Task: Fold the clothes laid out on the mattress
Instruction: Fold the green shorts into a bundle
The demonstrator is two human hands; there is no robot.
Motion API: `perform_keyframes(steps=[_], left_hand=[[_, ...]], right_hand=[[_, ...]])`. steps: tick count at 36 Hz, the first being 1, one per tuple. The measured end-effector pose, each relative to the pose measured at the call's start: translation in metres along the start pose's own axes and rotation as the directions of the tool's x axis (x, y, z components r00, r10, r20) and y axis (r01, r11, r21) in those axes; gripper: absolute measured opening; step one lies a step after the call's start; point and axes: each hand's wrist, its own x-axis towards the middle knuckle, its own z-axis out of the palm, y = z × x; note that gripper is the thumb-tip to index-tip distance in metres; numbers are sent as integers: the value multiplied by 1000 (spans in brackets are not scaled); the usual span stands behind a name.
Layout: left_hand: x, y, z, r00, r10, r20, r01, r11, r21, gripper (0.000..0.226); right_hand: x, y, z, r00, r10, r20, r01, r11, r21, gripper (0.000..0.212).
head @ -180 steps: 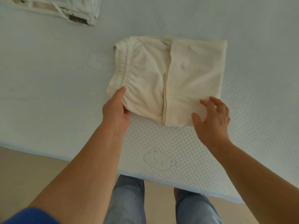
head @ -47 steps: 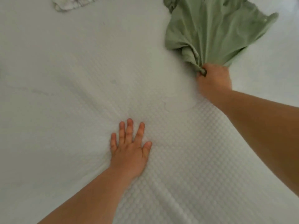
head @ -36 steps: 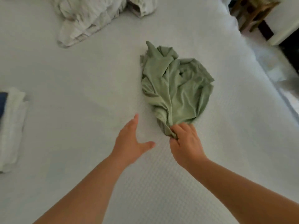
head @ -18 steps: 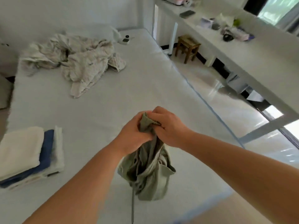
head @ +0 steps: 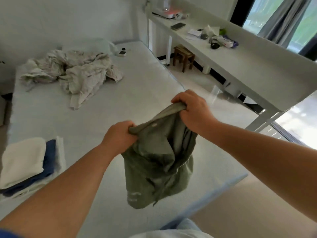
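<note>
A green garment (head: 157,162) hangs in the air above the white mattress (head: 96,121), crumpled and bunched below its top edge. My left hand (head: 120,134) grips the left end of that top edge. My right hand (head: 192,109) grips the right end, higher and farther out. The stretch of edge between my hands sags a little. A stack of folded clothes (head: 25,164), cream on top of blue and white, lies at the mattress's left side.
A crumpled pale blanket or bedding heap (head: 73,73) lies at the far end of the mattress. A long white desk (head: 240,59) with small items runs along the right, a wooden stool (head: 183,57) under it. The mattress's near edge is just before my legs.
My hands, bunched together on the green garment half a second ago, have moved apart along its top edge. The garment was lifted off the mattress since one second ago.
</note>
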Motion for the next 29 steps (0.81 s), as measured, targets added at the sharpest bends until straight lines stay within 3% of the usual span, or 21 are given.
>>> perform_keyframes(steps=[3, 6, 10, 14, 17, 20, 23, 26, 29], left_hand=[[2, -12, 4, 977, -44, -210, 71, 990, 125, 12], [4, -19, 2, 961, -133, -244, 160, 982, 96, 18], [12, -7, -14, 955, -137, -264, 126, 990, -58, 27], [18, 7, -40, 926, -181, -330, 123, 974, -190, 31], [22, 4, -57, 889, -270, -369, 163, 941, -296, 25], [23, -12, -64, 793, -447, -414, 208, 838, -505, 20], [14, -32, -54, 694, -612, -380, 290, 720, -630, 16], [4, -55, -38, 650, -658, -380, 402, 722, -563, 30], [-3, -64, -37, 745, -487, -456, 389, 872, -297, 42]], right_hand=[[3, 10, -4, 997, 52, -56, -53, 999, -4, 42], [7, 23, -14, 1000, -8, -31, 3, 989, -147, 42], [7, 53, -26, 960, -204, 193, 276, 803, -527, 42], [9, 81, -30, 977, -157, 143, 212, 706, -675, 34], [11, 91, -24, 996, -13, 85, 66, 743, -666, 37], [16, 89, -11, 977, 165, 137, -85, 884, -459, 45], [26, 81, -3, 951, 251, 180, -203, 947, -250, 42], [35, 78, 0, 946, 270, 182, -230, 950, -212, 38], [33, 80, -2, 954, 207, 218, -95, 895, -436, 31]])
